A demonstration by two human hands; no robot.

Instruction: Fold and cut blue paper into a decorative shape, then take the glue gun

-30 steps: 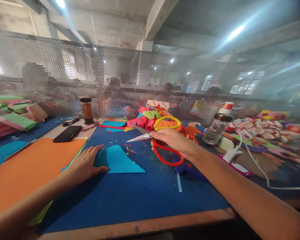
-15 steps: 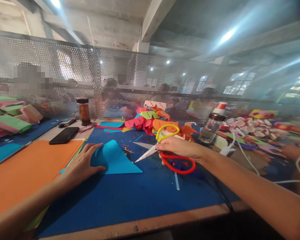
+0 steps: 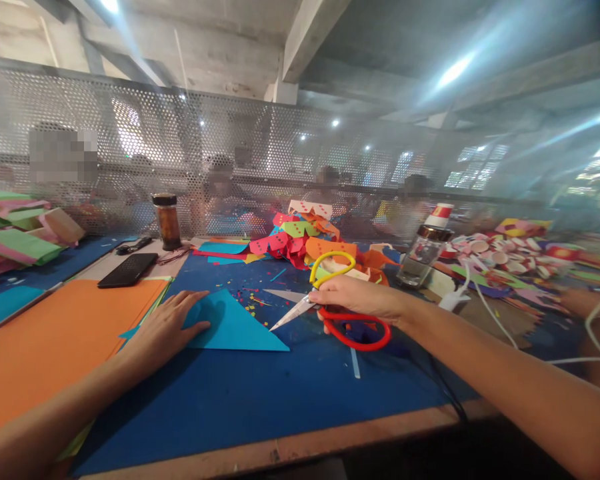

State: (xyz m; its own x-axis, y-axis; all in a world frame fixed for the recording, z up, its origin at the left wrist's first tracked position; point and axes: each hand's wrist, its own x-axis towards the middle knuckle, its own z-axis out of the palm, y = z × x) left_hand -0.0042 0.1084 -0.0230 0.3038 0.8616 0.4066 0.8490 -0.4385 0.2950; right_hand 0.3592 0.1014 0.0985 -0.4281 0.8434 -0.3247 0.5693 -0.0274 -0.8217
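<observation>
My left hand [image 3: 166,327] lies flat, fingers spread, on the left part of a folded light-blue paper triangle [image 3: 240,327] on the dark blue table mat [image 3: 260,393]. My right hand [image 3: 353,297] grips a pair of scissors [image 3: 330,300] with one yellow and one red handle loop. The blades point left and down, their tip just right of the triangle's edge, close to it but apart. The blades look closed.
A stack of orange sheets [image 3: 55,340] lies left, with a black phone [image 3: 128,269] behind it. A brown jar [image 3: 167,221] stands at the back. Cut coloured paper [image 3: 300,240] is heaped centre-back. A glass bottle [image 3: 423,253], white cable [image 3: 505,327] and paper scraps lie right. Perforated screen behind.
The blue paper, curled up half a second ago, now lies flat under my left hand. My right hand brought the scissors down and nearer from the paper heap, blades toward the triangle.
</observation>
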